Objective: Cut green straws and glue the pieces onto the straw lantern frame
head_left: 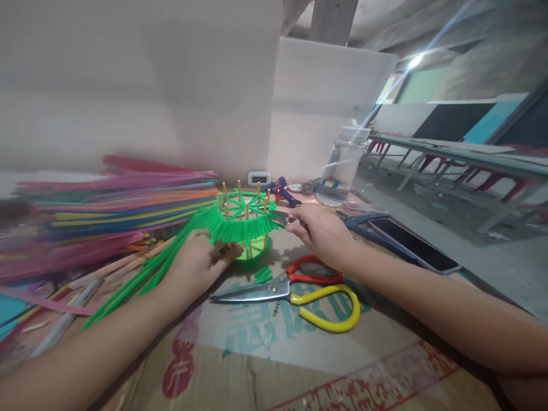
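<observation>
In front of me stands a round green pipe-cleaner frame (pixel 242 229), with several short wooden sticks rising from it and a lime-green disc (pixel 256 249) at its bottom. A fringe of green stems hangs round its near side. My left hand (pixel 199 257) is closed at its lower left edge, thumb reaching to the base. Long green pipe cleaners (pixel 160 264) trail leftward behind that hand. At the frame's right side, my right hand (pixel 319 231) pinches a thin, pointed metal tool (pixel 279 218), its tips at the green stems; its exact kind is unclear.
Scissors (pixel 278 290) with red and yellow handles lie nearby, beside cut green bits (pixel 263 275). Colourful pipe cleaners (pixel 128 200) spread left. Behind are a glue gun (pixel 282 191), small digital display (pixel 259 178) and water bottle (pixel 341 165). A phone (pixel 413 244) lies right.
</observation>
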The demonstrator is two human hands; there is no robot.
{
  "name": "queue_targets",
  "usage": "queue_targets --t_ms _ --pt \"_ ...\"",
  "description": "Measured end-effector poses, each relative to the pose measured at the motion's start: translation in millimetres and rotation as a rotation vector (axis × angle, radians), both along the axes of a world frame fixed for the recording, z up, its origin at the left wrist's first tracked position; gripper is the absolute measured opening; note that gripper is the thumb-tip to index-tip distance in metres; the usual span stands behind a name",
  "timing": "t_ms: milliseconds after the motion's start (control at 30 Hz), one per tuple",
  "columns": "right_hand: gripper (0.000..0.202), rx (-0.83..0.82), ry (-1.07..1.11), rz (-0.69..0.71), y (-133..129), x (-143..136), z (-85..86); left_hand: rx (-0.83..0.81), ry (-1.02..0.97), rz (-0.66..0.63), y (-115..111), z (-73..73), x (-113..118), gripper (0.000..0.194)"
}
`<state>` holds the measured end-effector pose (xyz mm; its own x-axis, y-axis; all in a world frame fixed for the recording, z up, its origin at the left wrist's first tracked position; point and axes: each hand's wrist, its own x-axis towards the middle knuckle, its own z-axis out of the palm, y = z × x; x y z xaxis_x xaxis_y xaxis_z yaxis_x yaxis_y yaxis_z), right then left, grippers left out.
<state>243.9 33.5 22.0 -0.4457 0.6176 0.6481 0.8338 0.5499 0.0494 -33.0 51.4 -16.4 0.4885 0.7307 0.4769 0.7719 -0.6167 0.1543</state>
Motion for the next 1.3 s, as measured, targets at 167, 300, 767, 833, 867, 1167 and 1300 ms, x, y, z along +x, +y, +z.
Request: queue_targets --t_ms 167,300,767,833,867,1167,1300 --pt "0.037 -0.013 0.014 0.024 3.4 -1.1 -2.2 -0.018 -0.022 -0.019 0.3 1.1 1.0 0.050" --pt "0.032 -0.033 0.024 0.028 3.1 -3.0 -3.4 -0.023 -0.028 -0.025 0.3 1.8 1.6 0.049" --pt "0.030 -0.064 0.038 0.020 3.5 -5.7 -3.7 -0.042 -0.003 -0.020 1.7 1.6 1.9 0.047" --pt "0.031 -0.058 0.024 0.013 3.0 -6.1 -3.6 -0.040 0.006 -0.020 2.0 1.3 1.9 0.047" --pt "0.032 -0.054 0.020 0.015 2.9 -6.2 -3.6 -0.039 0.011 -0.019 2.2 1.0 1.8 0.048" --pt "0.033 -0.032 0.108 0.044 3.8 -2.9 -2.9 -0.030 0.034 -0.014 2.4 -0.3 -0.4 0.046" --pt "0.032 -0.071 0.162 0.039 -0.2 1.5 -0.3 -0.041 0.029 -0.020 2.7 0.4 0.2 0.051"
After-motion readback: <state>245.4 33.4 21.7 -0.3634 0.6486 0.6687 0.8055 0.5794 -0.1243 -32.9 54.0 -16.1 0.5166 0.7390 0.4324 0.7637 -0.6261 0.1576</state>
